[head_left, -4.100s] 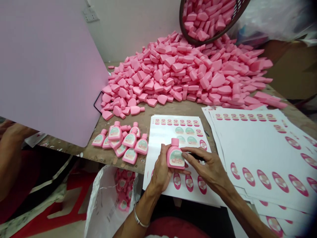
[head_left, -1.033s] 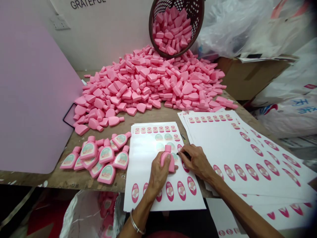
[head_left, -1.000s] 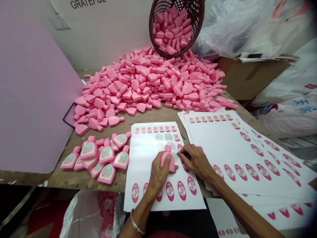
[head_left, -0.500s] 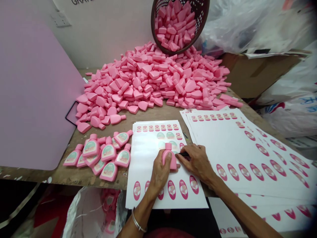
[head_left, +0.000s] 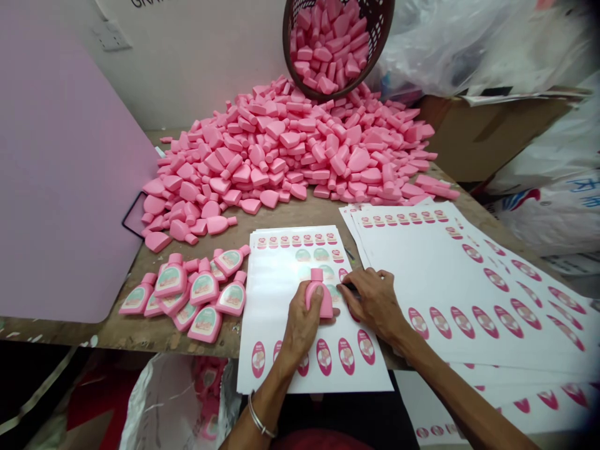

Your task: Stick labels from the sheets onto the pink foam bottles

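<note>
A small pink bottle (head_left: 319,301) stands upright in my left hand (head_left: 302,315), thumb across its front. No label shows on the side facing me. The fingers of my right hand (head_left: 372,297) are closed around a slim black tool (head_left: 349,287), mostly hidden by the hand, so its kind is unclear. That hand is just right of the bottle, over a white sticker sheet (head_left: 262,300). Several green oval stickers (head_left: 321,254) remain in the sheet's middle, some partly covered by the bottle and hands. To the left lie several labelled pink bottles (head_left: 205,287).
A big heap of unlabelled pink bottles (head_left: 281,150) covers the table's back, below a tipped brown basket (head_left: 288,69). More sticker sheets (head_left: 403,262) lie at right. A pink board (head_left: 60,175) stands at left; an open white bag (head_left: 150,400) hangs below the table edge.
My right hand has shifted slightly, and less of the black tool shows. My left hand still holds the bottle in nearly the same place. The view has moved a little.
</note>
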Demonstrator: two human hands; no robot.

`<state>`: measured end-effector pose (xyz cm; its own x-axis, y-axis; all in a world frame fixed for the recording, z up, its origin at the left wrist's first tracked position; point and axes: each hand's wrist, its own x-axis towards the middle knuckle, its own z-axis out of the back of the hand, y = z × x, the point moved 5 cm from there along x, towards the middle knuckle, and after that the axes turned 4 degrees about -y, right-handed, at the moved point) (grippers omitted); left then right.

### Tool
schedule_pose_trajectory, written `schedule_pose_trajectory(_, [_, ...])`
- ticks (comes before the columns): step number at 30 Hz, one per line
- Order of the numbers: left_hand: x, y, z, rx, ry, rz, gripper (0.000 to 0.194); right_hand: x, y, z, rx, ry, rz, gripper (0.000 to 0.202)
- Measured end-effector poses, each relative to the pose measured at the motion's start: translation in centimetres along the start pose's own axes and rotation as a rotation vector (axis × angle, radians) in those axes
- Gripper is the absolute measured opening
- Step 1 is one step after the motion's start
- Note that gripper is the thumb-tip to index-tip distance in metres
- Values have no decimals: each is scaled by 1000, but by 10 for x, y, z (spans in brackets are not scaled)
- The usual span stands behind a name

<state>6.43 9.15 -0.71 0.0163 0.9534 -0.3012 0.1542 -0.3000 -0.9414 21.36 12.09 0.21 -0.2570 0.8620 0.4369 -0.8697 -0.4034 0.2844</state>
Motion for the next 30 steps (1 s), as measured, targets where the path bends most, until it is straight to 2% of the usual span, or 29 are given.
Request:
schedule_pose_trajectory(4, [0, 1, 0, -3, 2, -8, 44, 0, -1, -2, 64, 21, -18, 16])
schedule_pose_trajectory(11, [2, 5, 2, -62, 5, -11, 45, -3, 8, 12, 132, -110, -9, 16])
schedule_pose_trajectory(14, [1, 4, 3, -91, 1, 8, 48, -6, 3, 14, 209, -100, -127, 19])
schedule_pose_trajectory(20, [0, 1, 8, -178, 0, 32, 51, -6, -15, 32, 517, -146, -548, 29])
schedule_pose_trajectory(24, [-6, -6, 12, -324, -55, 29, 54, -2, 1, 41, 668, -44, -619, 32])
schedule_pose_trajectory(27, [-13, -9, 12, -409, -70, 92, 62, -1, 20, 37, 746, 39, -597, 35])
schedule_pose_trajectory(30, [-18, -10, 11, -458, -46, 157, 61, -2, 32, 30, 756, 84, -557, 34])
